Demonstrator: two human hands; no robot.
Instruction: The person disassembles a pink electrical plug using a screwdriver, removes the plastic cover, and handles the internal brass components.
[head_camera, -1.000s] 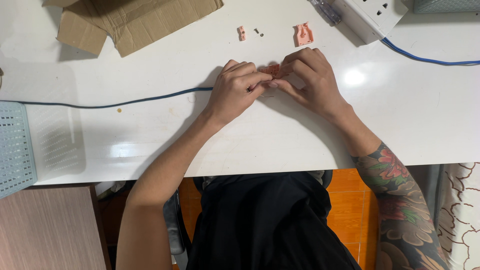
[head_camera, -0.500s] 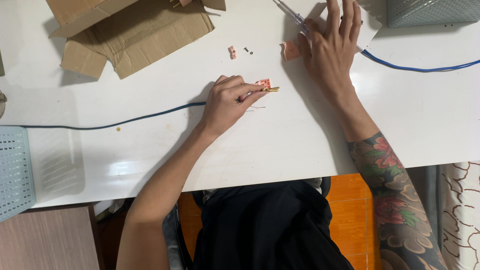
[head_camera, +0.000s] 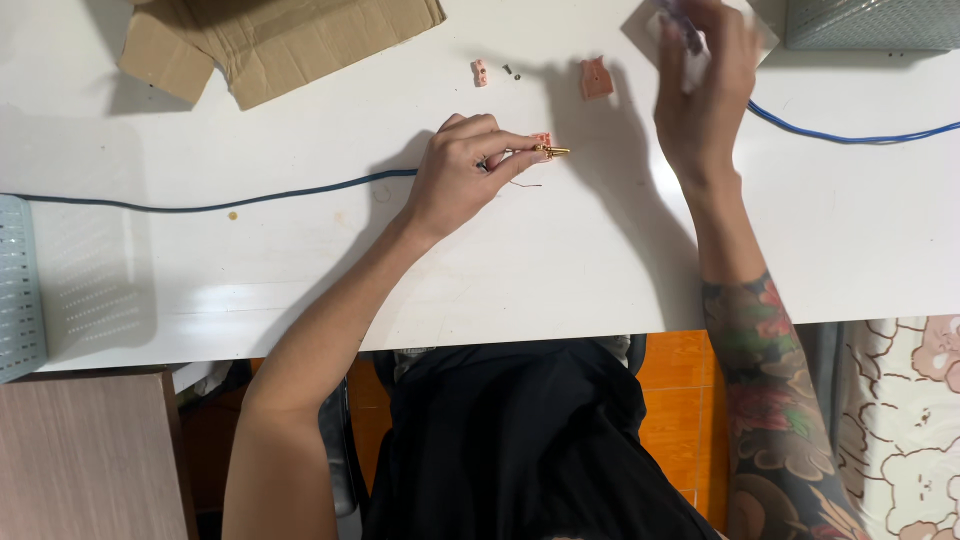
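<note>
My left hand (head_camera: 462, 172) rests on the white table (head_camera: 560, 260) and pinches a small orange plug part with brass prongs (head_camera: 545, 150) that point right. My right hand (head_camera: 700, 95) is raised and blurred near the far edge, its fingers curled around a small tool with a clear purplish handle (head_camera: 683, 22). An orange plug cover (head_camera: 596, 78) lies between the two hands, further back. A smaller pink piece (head_camera: 480, 72) and a tiny dark screw (head_camera: 507, 72) lie to its left.
A dark cable (head_camera: 250, 203) runs left from my left hand. A blue cable (head_camera: 850, 137) runs right. Flattened cardboard (head_camera: 270, 35) lies at the back left, a grey mesh basket (head_camera: 870, 22) at the back right, a white perforated basket (head_camera: 20, 290) at the left edge.
My hands have come apart. The left kept the plug part and stayed on the table. The right reached back to the far edge, closed on the tool and is lifting off.
</note>
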